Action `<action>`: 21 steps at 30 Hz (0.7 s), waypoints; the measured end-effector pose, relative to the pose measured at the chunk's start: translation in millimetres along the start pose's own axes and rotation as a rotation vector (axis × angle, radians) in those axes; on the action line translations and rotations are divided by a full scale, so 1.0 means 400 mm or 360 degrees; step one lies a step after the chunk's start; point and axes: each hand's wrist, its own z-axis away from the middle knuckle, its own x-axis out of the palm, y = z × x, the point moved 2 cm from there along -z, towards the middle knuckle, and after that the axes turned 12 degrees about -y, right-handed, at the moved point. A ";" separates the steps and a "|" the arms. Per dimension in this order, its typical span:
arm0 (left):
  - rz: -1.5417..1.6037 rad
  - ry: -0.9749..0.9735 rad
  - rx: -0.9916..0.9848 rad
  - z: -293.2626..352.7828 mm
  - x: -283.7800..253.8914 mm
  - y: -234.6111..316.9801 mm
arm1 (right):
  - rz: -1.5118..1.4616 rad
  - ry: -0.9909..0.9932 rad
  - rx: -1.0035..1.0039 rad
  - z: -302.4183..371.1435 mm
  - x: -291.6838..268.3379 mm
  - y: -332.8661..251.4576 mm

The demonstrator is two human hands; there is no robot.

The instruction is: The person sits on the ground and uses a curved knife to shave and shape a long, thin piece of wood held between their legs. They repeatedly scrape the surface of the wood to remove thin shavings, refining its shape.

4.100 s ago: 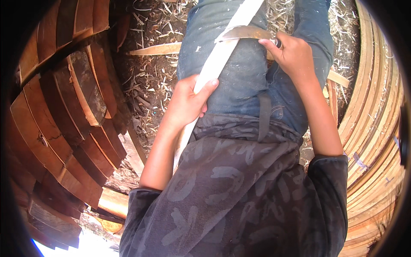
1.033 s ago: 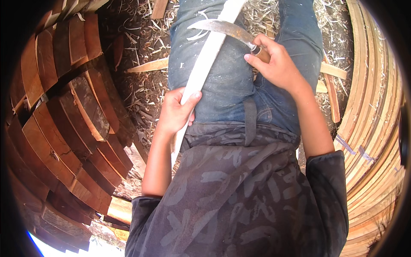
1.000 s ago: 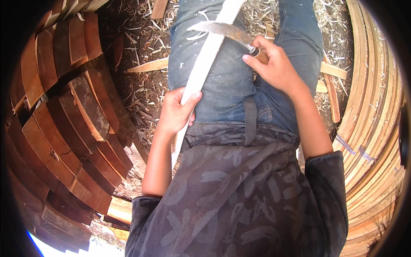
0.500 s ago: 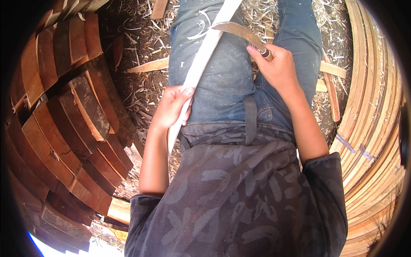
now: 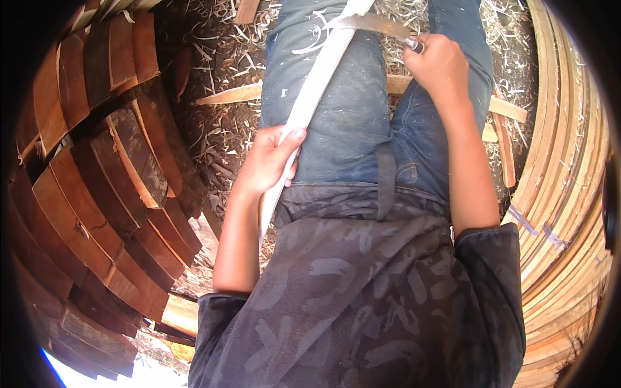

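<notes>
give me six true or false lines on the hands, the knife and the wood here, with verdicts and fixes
1. The left hand grips a pale strip. True.
2. The right hand holds a knife. True.
3. The knife has a straight blade. False: its blade is curved.
4. The strip lies over the right leg. False: it slants over the left leg.
5. Shavings litter the ground. True.
6. The reddish-brown boards are on the picture's right. False: they are on its left.
</notes>
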 end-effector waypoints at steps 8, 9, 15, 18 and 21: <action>-0.0025 0.0013 -0.0018 0.002 0.002 0.005 | 0.0048 0.0157 0.0281 -0.077 -0.030 0.058; -0.0045 0.0014 -0.0014 0.002 0.001 0.003 | 0.0005 0.0188 0.0311 -0.080 -0.027 0.067; -0.0014 0.0001 -0.0030 -0.002 -0.005 -0.004 | -0.0159 0.0188 0.0082 -0.044 0.014 0.042; -0.0009 0.0000 -0.0020 -0.004 -0.005 -0.004 | -0.0083 0.0060 -0.0256 0.021 0.034 -0.031; -0.0035 -0.0014 -0.0011 -0.002 -0.008 -0.004 | 0.0023 0.0125 -0.0325 -0.004 0.023 -0.024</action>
